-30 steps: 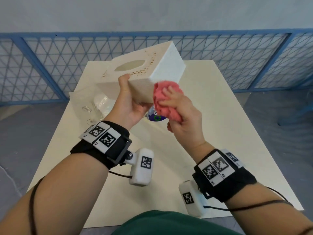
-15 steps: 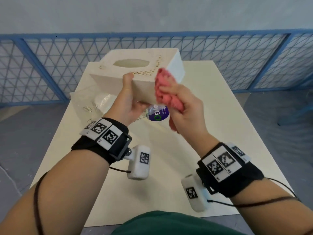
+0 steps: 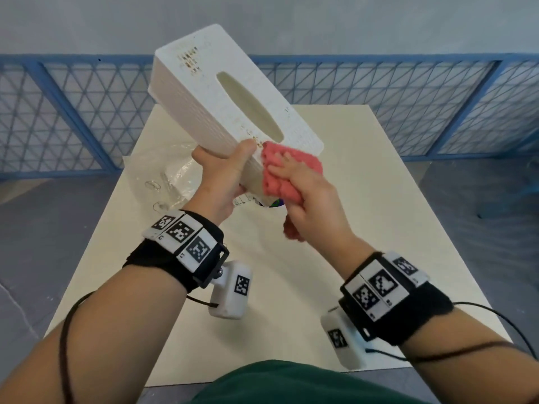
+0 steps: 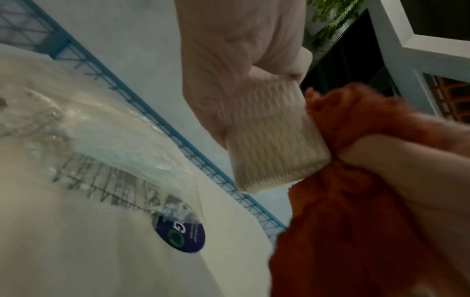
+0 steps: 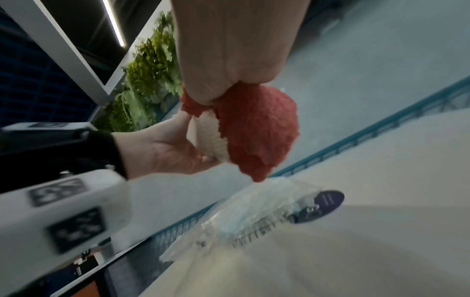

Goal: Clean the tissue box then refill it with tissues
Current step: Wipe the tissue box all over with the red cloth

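Currently the white tissue box [image 3: 230,91] is held in the air above the cream table [image 3: 364,228], tilted steeply with its far end raised and its oval slot facing up and toward the camera. Its near end is gripped by the left hand [image 3: 217,182], thumb on the top face beside the slot, fingers wrapped under the box. Against that same near end, on the box's right, a red cloth [image 3: 287,173] is pressed by the right hand [image 3: 312,205], fingers laid over the cloth and curled round it; a tail of cloth hangs below the palm. The left wrist view shows the box's ribbed end wall [image 4: 272,136] touching the cloth [image 4: 356,201]. On the table below the box and to its left lies a clear plastic tissue pack [image 3: 172,176] bearing a round dark purple sticker [image 4: 183,235]; whether the pack is sealed cannot be told. Beyond the box, past the table's far edge, stands a blue mesh fence [image 3: 408,94]. Both wrists carry black bands with marker tags.
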Demonstrator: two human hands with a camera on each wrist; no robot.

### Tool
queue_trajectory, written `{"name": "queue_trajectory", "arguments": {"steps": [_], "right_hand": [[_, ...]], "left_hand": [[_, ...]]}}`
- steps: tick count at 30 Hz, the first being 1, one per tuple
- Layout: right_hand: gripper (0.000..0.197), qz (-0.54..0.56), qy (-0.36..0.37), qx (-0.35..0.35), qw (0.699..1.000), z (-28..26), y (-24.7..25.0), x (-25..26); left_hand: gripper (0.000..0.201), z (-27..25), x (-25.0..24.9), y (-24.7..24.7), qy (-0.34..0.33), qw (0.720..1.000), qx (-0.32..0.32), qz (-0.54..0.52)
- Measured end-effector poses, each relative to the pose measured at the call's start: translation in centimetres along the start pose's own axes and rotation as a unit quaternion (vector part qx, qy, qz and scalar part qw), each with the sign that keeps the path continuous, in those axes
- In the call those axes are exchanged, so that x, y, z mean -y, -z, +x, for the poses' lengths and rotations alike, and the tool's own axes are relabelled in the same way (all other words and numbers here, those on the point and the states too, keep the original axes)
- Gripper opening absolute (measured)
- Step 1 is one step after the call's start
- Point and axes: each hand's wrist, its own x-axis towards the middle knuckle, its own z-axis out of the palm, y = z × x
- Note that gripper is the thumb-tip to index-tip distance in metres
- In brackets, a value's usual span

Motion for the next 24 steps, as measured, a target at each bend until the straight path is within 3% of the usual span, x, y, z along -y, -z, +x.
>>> {"name": "queue_trajectory", "arguments": {"steps": [3,6,8,13,16,21,24], "right_hand": [[0.037,-0.015,0.043,0.021,0.999,-0.2,0.7,-0.5],[0.035,0.036,-0.072,-0.035,0.996,1.9,2.6,-1.3],[0.035,-0.014,-0.105,-0.047,0.993,2.6,2.4,-1.7],[0.046,-0.052,-0.019,0.023,0.998,0.8,-0.4,-0.2],[0.044,-0.081,-0.036,0.028,0.996,0.8,0.1,0.0],[0.048,-0.137,-0.121,0.054,0.982,3.3,1.8,-2.0],[0.048,-0.144,-0.123,0.077,0.979,3.4,2.0,-2.5]], "left_hand": [[0.070,0.1,0.1,0.3,0.006,1.000,0.005,0.010],[0.072,0.0,0.4,0.5,0.021,0.999,0.024,0.004],[0.068,-0.1,0.4,0.4,0.028,0.999,0.026,0.009],[0.062,0.3,0.3,0.2,0.026,0.999,-0.003,0.021],[0.063,0.2,0.8,0.6,0.048,0.998,0.007,0.038],[0.062,-0.4,1.6,1.5,0.079,0.989,0.077,0.102],[0.061,-0.5,1.6,1.9,0.081,0.985,0.093,0.120]]}}
